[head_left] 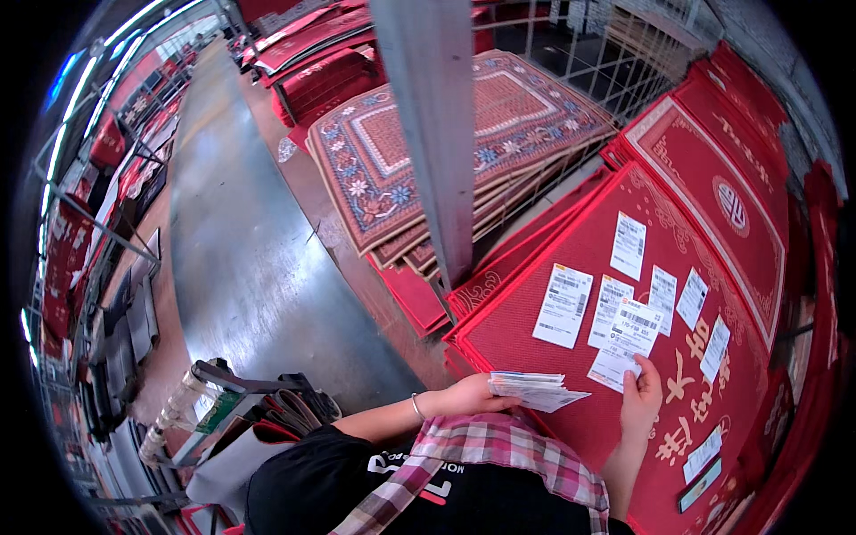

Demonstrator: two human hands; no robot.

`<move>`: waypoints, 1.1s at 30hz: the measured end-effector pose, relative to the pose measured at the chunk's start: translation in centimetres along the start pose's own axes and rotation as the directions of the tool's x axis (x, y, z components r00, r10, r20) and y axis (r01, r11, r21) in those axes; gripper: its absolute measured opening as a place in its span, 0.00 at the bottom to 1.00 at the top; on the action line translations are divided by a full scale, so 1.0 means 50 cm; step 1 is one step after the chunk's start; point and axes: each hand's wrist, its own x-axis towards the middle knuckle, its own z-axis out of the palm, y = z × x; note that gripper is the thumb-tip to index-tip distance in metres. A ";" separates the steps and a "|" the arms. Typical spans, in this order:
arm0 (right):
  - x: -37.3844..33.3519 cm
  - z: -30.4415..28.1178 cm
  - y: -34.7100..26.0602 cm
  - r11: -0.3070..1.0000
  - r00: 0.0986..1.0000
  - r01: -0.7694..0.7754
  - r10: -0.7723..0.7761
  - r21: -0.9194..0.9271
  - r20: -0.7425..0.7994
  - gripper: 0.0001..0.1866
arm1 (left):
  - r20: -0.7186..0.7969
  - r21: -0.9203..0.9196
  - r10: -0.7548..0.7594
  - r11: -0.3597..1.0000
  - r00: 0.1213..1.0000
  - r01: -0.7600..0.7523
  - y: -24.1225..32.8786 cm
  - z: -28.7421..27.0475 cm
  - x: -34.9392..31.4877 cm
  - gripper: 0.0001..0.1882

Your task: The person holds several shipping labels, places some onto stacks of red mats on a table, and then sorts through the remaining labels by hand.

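The left hand (468, 395) grips a fanned stack of white paper labels (533, 390) above the red mat (544, 366). The right hand (642, 397) pinches 1 white rectangular label (627, 343) against that mat. About 6 more white slips (563, 305) lie across it. Patterned rugs (392, 152) pile behind a grey post (434, 125).

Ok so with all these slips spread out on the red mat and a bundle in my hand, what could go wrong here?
1. The loose labels lie unfastened on the sloping red mat; a nudge could slide or mix them.
2. The right hand pinches one label by its edge, so it might slip out.
3. The stack of slips in the left hand is fanned out; some could drop.
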 end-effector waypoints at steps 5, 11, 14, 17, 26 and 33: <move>0.013 0.065 -0.027 0.996 0.993 0.076 -0.081 0.057 0.085 0.16 | -0.164 0.110 0.125 0.988 0.978 -0.108 -0.011 -0.020 -0.058 0.16; 0.023 0.116 -0.053 0.994 0.982 0.094 -0.102 0.061 0.156 0.16 | -0.242 0.169 0.223 0.968 0.944 -0.185 -0.027 -0.043 -0.110 0.17; 0.028 0.139 -0.060 0.990 0.977 0.139 -0.134 -0.014 0.168 0.16 | -0.218 0.063 0.119 0.992 0.969 -0.108 -0.018 -0.059 -0.131 0.17; 0.026 0.154 -0.071 0.991 0.970 0.136 -0.136 0.012 0.200 0.17 | -0.261 0.087 0.236 0.971 0.936 -0.221 -0.019 -0.067 -0.139 0.18; 0.028 0.151 -0.073 0.991 0.977 0.133 -0.129 -0.009 0.167 0.17 | -0.231 0.088 0.235 0.971 0.944 -0.220 -0.027 -0.075 -0.149 0.17; 0.025 0.155 -0.076 0.978 0.969 0.206 -0.197 -0.043 0.152 0.17 | -0.238 0.002 0.213 0.976 0.948 -0.219 -0.037 -0.076 -0.166 0.16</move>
